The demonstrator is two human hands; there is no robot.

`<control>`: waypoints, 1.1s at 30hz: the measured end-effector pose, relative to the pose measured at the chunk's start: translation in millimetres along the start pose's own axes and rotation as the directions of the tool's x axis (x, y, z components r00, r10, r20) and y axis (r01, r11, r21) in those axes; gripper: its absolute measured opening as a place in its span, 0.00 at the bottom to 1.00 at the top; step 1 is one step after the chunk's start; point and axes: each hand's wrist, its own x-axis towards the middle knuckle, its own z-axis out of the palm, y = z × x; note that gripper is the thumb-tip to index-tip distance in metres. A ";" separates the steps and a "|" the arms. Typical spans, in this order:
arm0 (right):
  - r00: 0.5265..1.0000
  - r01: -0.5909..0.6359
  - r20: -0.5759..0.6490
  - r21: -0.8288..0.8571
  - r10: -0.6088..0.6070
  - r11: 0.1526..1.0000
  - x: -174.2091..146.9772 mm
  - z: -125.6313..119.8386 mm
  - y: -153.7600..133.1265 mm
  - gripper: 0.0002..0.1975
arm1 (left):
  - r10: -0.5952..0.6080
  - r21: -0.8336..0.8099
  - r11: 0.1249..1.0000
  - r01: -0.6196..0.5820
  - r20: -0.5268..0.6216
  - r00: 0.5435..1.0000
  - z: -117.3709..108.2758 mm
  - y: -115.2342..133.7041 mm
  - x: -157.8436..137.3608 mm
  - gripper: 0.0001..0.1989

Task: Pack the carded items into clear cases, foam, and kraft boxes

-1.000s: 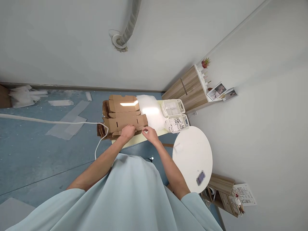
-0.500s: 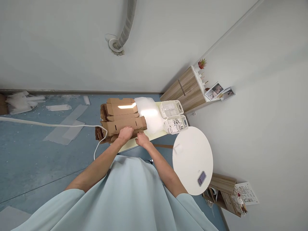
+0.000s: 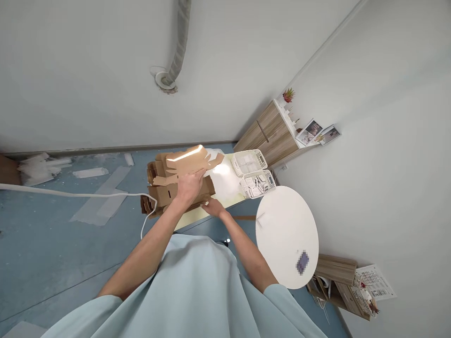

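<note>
My left hand (image 3: 189, 188) is closed on the near edge of a flattened cardboard box (image 3: 186, 162), which tilts up above the stack with its flaps bent. Below it lies a folded cardboard box (image 3: 162, 193) on more stacked cardboard. My right hand (image 3: 213, 207) is at the front right edge of that lower cardboard, its fingers curled in against the edge. What the right fingertips hold, if anything, is too small to make out. A pale-yellow table (image 3: 192, 217) carries the stack, and white translucent sheeting (image 3: 223, 182) lies to its right.
Two white baskets, one with clear packets (image 3: 249, 163) and one with small white items (image 3: 258, 184), stand at the table's right end. A round white table (image 3: 287, 230) is nearer on the right. A white cable (image 3: 88, 194) crosses at left. A wooden cabinet (image 3: 262, 126) stands behind.
My left hand has moved up and away, raising and tilting the flattened box that lay flat on the stack. The right hand has hardly moved. The view has shifted slightly.
</note>
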 end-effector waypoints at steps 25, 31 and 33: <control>0.164 -0.165 -0.565 0.792 0.809 0.587 -371.8 -142.5 243.7 0.20 | 0.918 -0.401 0.286 -0.870 0.375 0.129 294.3 237.3 -108.9 0.28; 0.088 -0.149 -0.415 0.894 0.906 0.424 -431.7 -70.6 336.1 0.22 | 0.771 -0.449 0.258 -0.855 0.629 -0.097 411.7 259.8 -168.4 0.30; 0.070 -0.133 -0.359 0.921 0.931 0.366 -440.1 -48.0 359.9 0.23 | 0.712 -0.453 0.256 -0.854 0.686 -0.151 439.3 260.9 -182.8 0.31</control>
